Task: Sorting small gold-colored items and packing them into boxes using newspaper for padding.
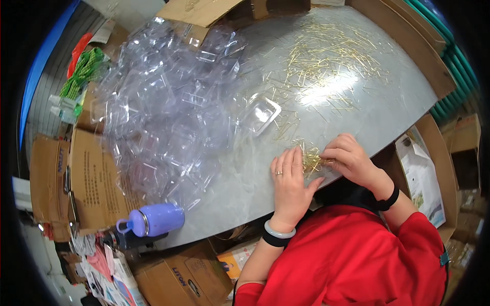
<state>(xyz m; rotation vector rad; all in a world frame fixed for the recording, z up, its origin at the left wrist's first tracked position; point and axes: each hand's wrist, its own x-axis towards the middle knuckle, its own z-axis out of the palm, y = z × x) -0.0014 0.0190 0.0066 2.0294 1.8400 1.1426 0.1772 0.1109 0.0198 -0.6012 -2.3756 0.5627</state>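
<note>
A small heap of thin, gold-coloured wire hooks point(311, 159) lies near the table's front edge, between my two hands. My left hand point(290, 186) rests flat against the heap's left side, its fingers stretched out and the thumb apart. On the other side, my right hand point(349, 159) has its fingers curled and pinched at the heap's edge, on some of the wire hooks. How many it grips is hidden by the fingers. Above the heap, a looser scatter of the same wire hooks point(326, 53) spreads across the far right of the grey table point(245, 191).
A large pile of clear plastic clamshell packs point(173, 107) covers the table's left half. One clear pack point(260, 114) lies apart, right of it. A purple bottle point(161, 220) lies on its side at the front left edge. Cardboard boxes point(97, 178) stand around the table.
</note>
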